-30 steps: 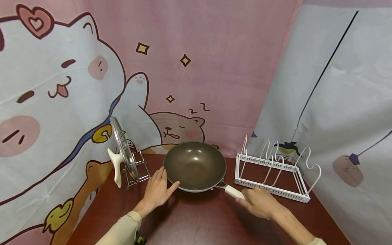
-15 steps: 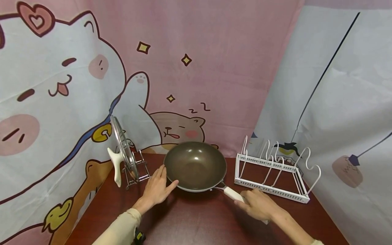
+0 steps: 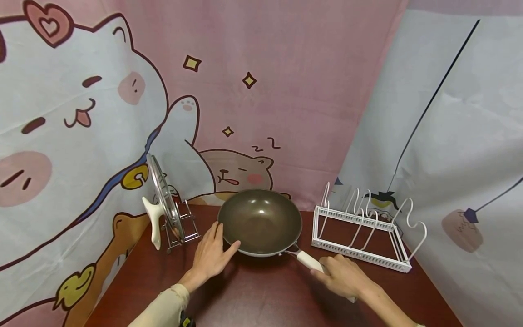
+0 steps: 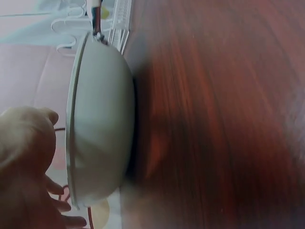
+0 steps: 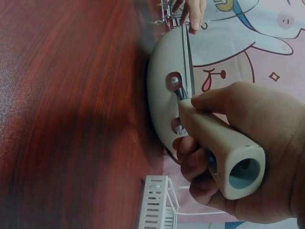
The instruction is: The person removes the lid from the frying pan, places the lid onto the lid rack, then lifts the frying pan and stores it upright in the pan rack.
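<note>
A wok (image 3: 260, 220) with a dark brown inside and a pale outside sits upright on the table, its white handle (image 3: 309, 261) pointing to the front right. My right hand (image 3: 341, 274) grips that handle; in the right wrist view the fingers curl round the handle (image 5: 224, 148) and its hollow end faces the camera. At the wok's left side is my left hand (image 3: 210, 254), fingers straight and thumb spread beside the rim. The left wrist view shows this hand (image 4: 28, 157) by the rim of the wok (image 4: 102, 119); whether it touches is hard to tell.
To the right stands a white rack (image 3: 361, 236) with curved upright dividers. A wire stand (image 3: 184, 231) at the left holds a glass lid (image 3: 165, 197) on edge, with a cream handle piece (image 3: 154, 220). A printed curtain (image 3: 306, 104) hangs right behind the brown table (image 3: 261, 295).
The wok's handle and my right hand have shifted slightly left and toward me, and the handle's end now shows below the hand. My left hand stays almost where it was.
</note>
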The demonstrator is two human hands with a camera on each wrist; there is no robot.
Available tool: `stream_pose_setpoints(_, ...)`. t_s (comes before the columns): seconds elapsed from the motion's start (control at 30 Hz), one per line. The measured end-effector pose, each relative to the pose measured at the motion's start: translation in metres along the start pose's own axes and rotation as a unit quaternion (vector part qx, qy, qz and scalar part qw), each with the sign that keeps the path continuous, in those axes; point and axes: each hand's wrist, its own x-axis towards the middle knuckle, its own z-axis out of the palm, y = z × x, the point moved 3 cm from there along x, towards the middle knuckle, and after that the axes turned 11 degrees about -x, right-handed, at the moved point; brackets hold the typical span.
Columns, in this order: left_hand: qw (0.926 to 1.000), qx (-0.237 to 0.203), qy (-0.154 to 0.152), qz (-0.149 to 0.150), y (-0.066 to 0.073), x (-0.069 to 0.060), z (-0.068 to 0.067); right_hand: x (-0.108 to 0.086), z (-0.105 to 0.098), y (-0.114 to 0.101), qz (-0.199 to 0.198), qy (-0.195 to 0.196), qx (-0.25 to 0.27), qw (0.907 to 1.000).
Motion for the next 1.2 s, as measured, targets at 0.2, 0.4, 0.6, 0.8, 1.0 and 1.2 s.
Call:
stream_pose_setpoints(0.2, 0.9997, 0.022, 0.009, -0.003, 0.011, -0.011, 0.002, -0.001, 0.002, -0.003, 0.027, -0.004, 0.0, 0.9996)
stream_pose_setpoints(0.4, 0.9998, 0.013, -0.004, -0.016, 0.023, -0.019, 0.006, -0.004, 0.001, -0.006, 0.058, -0.007, 0.002, 0.9983)
stream_pose_setpoints(0.6, 0.9996, 0.017, -0.006, -0.02, 0.026, -0.024, 0.007, -0.005, 0.002, -0.011, 0.068, -0.008, 0.002, 0.9976)
stream_pose_setpoints(0.8, 0.9995, 0.025, -0.004, -0.019, 0.025, -0.025, 0.01, -0.006, 0.001, -0.016, 0.078, -0.008, -0.005, 0.9969)
stream_pose_setpoints(1.0, 0.9993, 0.028, -0.008, -0.023, 0.024, -0.022, 0.012, -0.007, 0.001, -0.018, 0.075, -0.011, 0.002, 0.9971)
stream_pose_setpoints(1.2, 0.9989, 0.045, 0.001, -0.013, 0.025, -0.021, 0.009, -0.008, 0.002, -0.02, 0.07, -0.013, 0.018, 0.9973)
